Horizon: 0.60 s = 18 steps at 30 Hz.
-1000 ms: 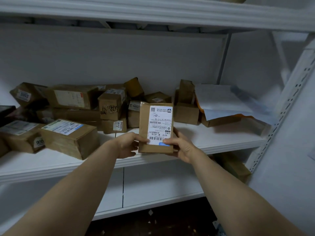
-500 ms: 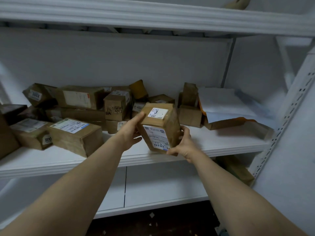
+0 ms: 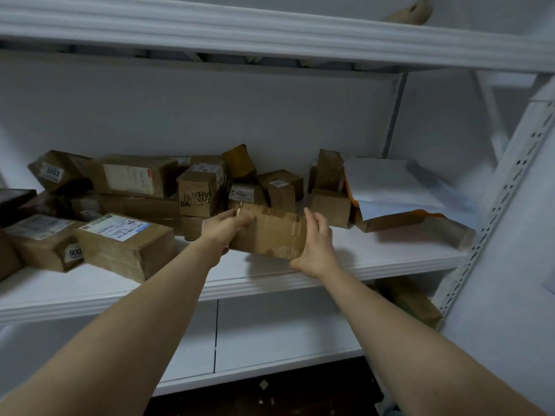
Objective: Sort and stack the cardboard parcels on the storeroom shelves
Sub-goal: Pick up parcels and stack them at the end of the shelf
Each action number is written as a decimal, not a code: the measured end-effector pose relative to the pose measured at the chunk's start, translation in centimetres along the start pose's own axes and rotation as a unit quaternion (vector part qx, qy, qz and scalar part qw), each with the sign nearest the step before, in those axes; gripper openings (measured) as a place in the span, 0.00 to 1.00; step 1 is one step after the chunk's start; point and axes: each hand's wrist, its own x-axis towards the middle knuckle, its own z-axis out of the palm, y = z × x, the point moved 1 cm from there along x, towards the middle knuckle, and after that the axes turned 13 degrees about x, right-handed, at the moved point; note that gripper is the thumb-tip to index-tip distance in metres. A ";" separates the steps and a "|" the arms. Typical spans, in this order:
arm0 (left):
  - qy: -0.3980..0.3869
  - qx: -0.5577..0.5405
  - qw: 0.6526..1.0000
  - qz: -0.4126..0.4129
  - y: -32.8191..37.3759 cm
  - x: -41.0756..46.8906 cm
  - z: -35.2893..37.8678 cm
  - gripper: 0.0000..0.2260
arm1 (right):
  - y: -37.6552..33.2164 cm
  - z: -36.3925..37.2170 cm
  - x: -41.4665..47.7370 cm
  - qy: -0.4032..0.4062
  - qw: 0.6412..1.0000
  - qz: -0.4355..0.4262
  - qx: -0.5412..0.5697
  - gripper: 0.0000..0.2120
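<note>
Cardboard parcel (image 3: 271, 232): held level between both hands, plain taped face toward the camera, over the front half of the middle shelf (image 3: 375, 256). A shadow lies on the board beneath it. Cannot tell whether its lower edge touches the board.

Left hand (image 3: 223, 232): fingers curled round the parcel's left end, gripping it.

Right hand (image 3: 316, 246): palm flat against the right end, fingers nearly straight and pointing up, pressing inward rather than wrapping.

Parcel sits just in front of a loose heap of small boxes at the back of the shelf. One of them, a box with dark block lettering (image 3: 196, 195), stands just behind the left hand.

Left of the hands, a long labelled box (image 3: 126, 247) lies askew near the shelf edge. Beside it is a box with a "900" sticker (image 3: 45, 244).

Right of the hands, well apart, a white mailer (image 3: 390, 187) lies over a flat brown parcel (image 3: 387, 222), with an orange edge showing between them.

Perforated white upright (image 3: 507, 193) at far right. Another brown parcel (image 3: 411, 301) on the shelf below.
</note>
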 end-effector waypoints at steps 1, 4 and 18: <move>-0.004 -0.004 1.000 -0.007 0.0 0.1 0.1 0.22 | -0.1 0.1 0.0 0.007 1.000 -0.018 -0.011 0.53; -0.039 -0.045 0.996 -0.065 0.5 -0.4 0.2 0.18 | -0.1 0.3 -0.1 0.037 0.995 -0.084 -0.043 0.47; -0.055 -0.146 0.987 -0.033 2.3 1.9 0.5 0.10 | 0.3 -1.7 2.4 -0.013 0.793 0.287 0.537 0.41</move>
